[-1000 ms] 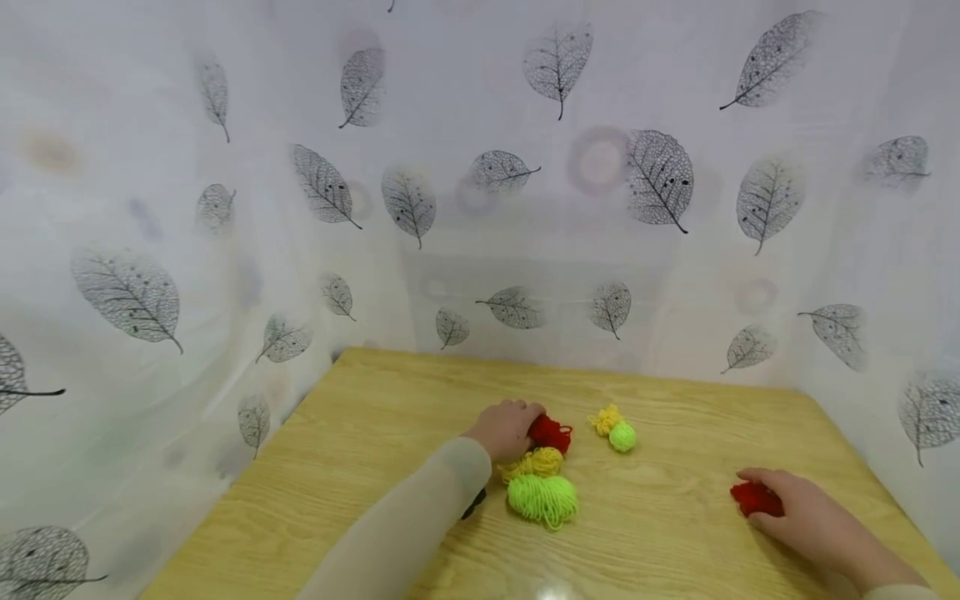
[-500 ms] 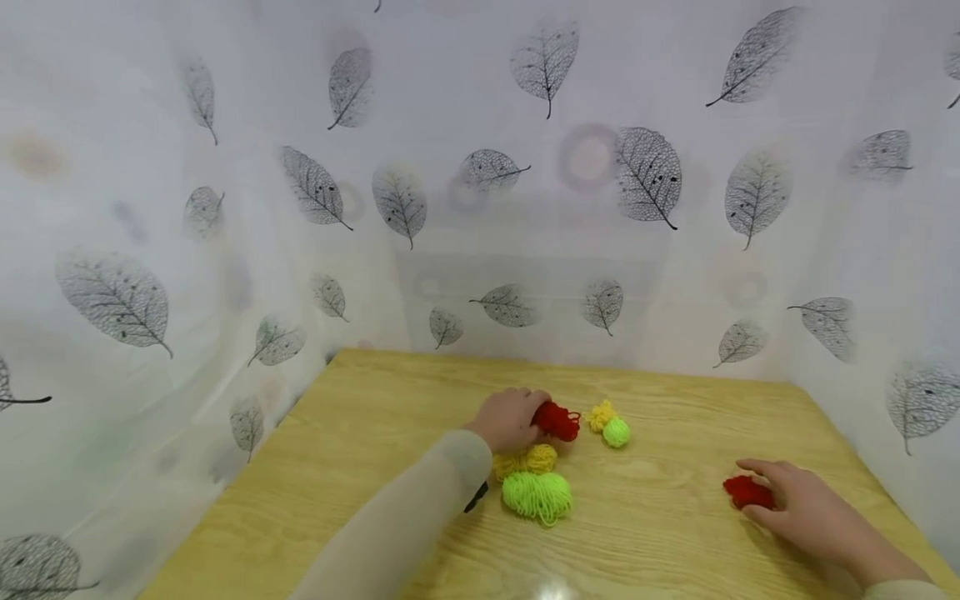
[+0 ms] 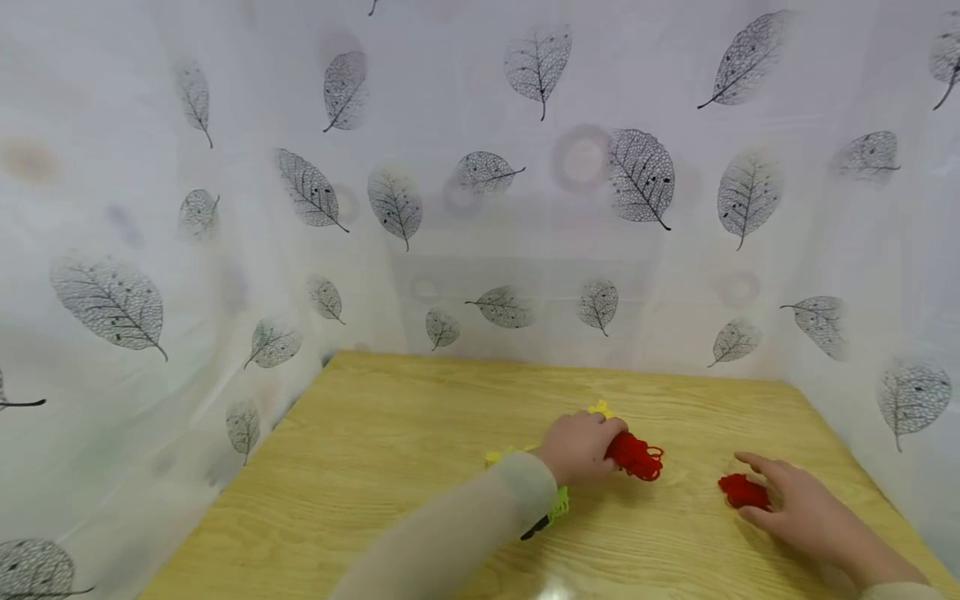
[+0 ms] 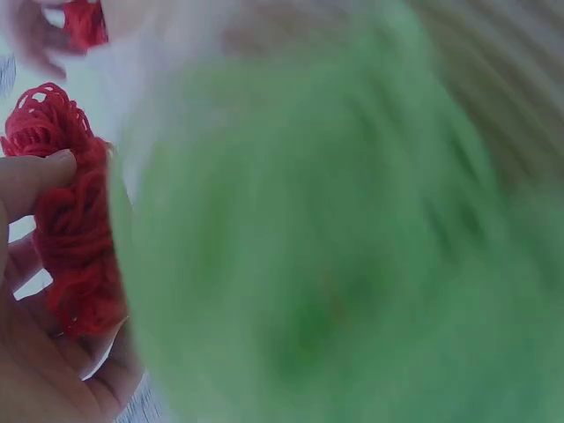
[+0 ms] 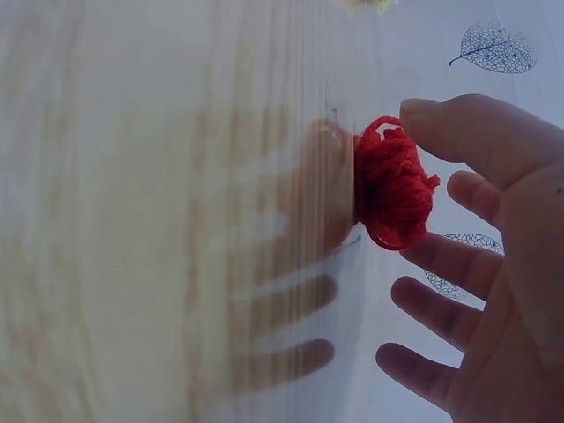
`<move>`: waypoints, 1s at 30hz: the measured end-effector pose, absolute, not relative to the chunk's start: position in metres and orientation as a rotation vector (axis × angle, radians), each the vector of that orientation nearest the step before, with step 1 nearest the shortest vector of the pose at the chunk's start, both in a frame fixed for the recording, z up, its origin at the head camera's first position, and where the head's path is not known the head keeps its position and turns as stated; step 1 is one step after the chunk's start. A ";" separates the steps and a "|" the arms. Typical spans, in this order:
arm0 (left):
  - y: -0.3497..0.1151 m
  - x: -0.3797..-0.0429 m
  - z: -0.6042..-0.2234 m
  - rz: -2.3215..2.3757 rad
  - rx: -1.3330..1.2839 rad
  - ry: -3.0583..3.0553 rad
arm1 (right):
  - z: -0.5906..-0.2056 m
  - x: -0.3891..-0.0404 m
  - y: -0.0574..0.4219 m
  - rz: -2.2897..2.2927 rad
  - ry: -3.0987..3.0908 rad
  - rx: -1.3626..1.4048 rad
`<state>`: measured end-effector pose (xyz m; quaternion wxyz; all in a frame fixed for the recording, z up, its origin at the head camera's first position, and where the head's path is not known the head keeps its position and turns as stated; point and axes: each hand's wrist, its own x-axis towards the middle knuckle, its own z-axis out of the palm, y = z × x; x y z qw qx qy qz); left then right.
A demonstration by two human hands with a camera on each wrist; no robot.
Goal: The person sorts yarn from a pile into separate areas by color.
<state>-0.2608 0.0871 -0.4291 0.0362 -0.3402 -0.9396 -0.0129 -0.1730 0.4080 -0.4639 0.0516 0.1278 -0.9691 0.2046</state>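
Note:
My left hand (image 3: 577, 447) grips a skein of red yarn (image 3: 638, 458) over the middle of the table. In the left wrist view the thumb presses on this red skein (image 4: 79, 220). My right hand (image 3: 806, 506) is spread around a small red ball of yarn (image 3: 746, 492) at the right. In the right wrist view, that ball (image 5: 397, 189) sits on the tabletop between thumb and forefinger, its fingers fairly straight. A green skein (image 3: 561, 504) and a yellow skein (image 3: 495, 457) lie mostly hidden under the left arm; the green one (image 4: 317, 238) fills the left wrist view, blurred.
Behind the left hand a bit of small yellow yarn (image 3: 602, 408) shows; the small green ball beside it is hidden. The wooden table (image 3: 420, 400) ends against a pale curtain (image 3: 525, 233) with leaf prints, which also hangs along both sides.
My left hand has lifted the red skein from beside the yellow and green skeins and carried it right. The right hand's fingers have loosened slightly around the small red ball.

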 end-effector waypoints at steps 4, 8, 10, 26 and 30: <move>0.113 -0.247 -0.438 -0.076 -1.050 -2.904 | -0.464 -0.171 0.408 0.630 -2.960 0.368; 0.135 -0.237 -0.447 -0.138 -1.043 -2.938 | -0.464 -0.167 0.410 0.660 -2.987 0.332; 0.143 -0.234 -0.452 -0.155 -1.043 -2.949 | -0.464 -0.165 0.412 0.667 -2.986 0.328; 0.173 -0.227 -0.460 -0.124 -1.045 -2.952 | -0.463 -0.163 0.413 0.668 -2.974 0.303; 0.162 -0.228 -0.461 -0.143 -1.081 -2.955 | -0.460 -0.162 0.408 0.678 -2.961 0.318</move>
